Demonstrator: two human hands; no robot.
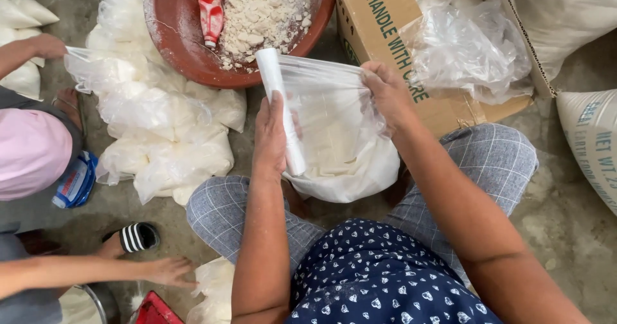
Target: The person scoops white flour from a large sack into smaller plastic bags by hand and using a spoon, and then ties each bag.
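A clear plastic bag (340,150) partly filled with white powder hangs between my knees. My left hand (270,134) grips the bag's rolled left edge, which stands up like a white tube. My right hand (385,92) pinches the bag's top right rim and holds the mouth stretched. Just beyond the bag sits a big red-brown basin (177,35) with white lumpy powder (263,12) and a small red scoop (211,14) in it.
Several filled clear bags (164,137) lie heaped on the concrete floor to the left. A cardboard box (385,35) with loose plastic bags stands at the right, a white sack (594,144) beyond it. Other people's hands (168,271) and a sandalled foot (132,237) are at left.
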